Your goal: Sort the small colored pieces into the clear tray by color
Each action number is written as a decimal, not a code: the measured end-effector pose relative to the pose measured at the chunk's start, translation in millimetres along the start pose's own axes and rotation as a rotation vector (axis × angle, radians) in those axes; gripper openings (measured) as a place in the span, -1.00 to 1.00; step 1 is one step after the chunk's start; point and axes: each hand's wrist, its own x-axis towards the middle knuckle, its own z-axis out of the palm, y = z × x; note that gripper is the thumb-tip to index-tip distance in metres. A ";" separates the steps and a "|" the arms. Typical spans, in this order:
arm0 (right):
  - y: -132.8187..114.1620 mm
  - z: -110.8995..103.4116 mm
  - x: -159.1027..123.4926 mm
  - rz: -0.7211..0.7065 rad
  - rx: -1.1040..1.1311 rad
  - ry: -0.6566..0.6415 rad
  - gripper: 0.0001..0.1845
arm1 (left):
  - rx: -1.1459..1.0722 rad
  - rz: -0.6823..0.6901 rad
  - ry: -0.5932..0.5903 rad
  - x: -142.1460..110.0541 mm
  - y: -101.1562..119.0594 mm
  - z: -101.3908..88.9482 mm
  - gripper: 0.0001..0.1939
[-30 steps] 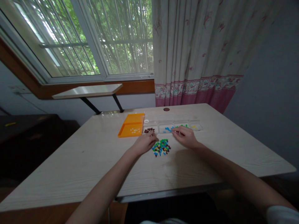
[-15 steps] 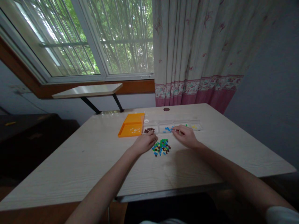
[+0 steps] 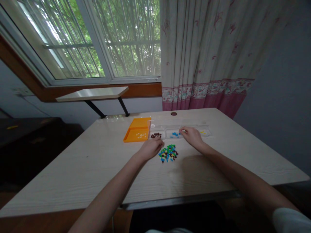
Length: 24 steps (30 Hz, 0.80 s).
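2 bare hands are over the pale table [image 3: 73,174]: the left hand [image 3: 151,148], fingers curled, is just beside the far left edge of a mixed pile of small coloured pieces [image 3: 168,153], and whether it grips anything cannot be told. The right hand [image 3: 191,136] has its fingertips drawn narrow at the clear tray [image 3: 208,133], near the blue pieces [image 3: 175,134]; a held piece cannot be confirmed. Brown pieces [image 3: 155,135] occupy the tray's left compartment, right of an orange case [image 3: 137,123] bearing white pieces [image 3: 141,135].
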 end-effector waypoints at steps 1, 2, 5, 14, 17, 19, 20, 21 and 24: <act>0.4 -0.8 -1.4 -0.001 0.012 0.000 -0.74 | -0.015 -0.009 0.011 0.2 -0.3 0.4 -0.79; 0.2 -1.6 -3.5 -0.010 0.027 -0.004 -0.74 | -0.034 -0.019 0.027 0.5 -0.7 0.8 -0.81; -5.1 -2.0 -13.6 -0.073 0.087 -0.057 -0.74 | -0.114 -0.023 0.088 1.1 -0.9 1.2 -0.84; -34.9 8.5 -38.3 -0.305 0.197 -0.208 -0.81 | -0.354 0.017 0.182 2.3 15.8 -0.5 -0.86; -36.4 9.1 -40.5 -0.343 0.223 -0.187 -0.81 | -0.362 0.046 0.155 1.9 20.8 0.3 -0.86; -35.8 9.1 -41.3 -0.366 0.237 -0.168 -0.80 | -0.354 0.054 0.143 1.5 22.7 0.4 -0.86; -35.5 9.1 -41.5 -0.378 0.240 -0.158 -0.80 | -0.349 0.055 0.140 1.3 23.4 0.3 -0.86; -35.3 9.2 -41.7 -0.391 0.242 -0.149 -0.80 | -0.344 0.055 0.137 1.0 23.8 0.2 -0.85; -35.3 9.9 -42.3 -0.425 0.247 -0.127 -0.80 | -0.337 0.050 0.133 0.3 24.5 -0.4 -0.85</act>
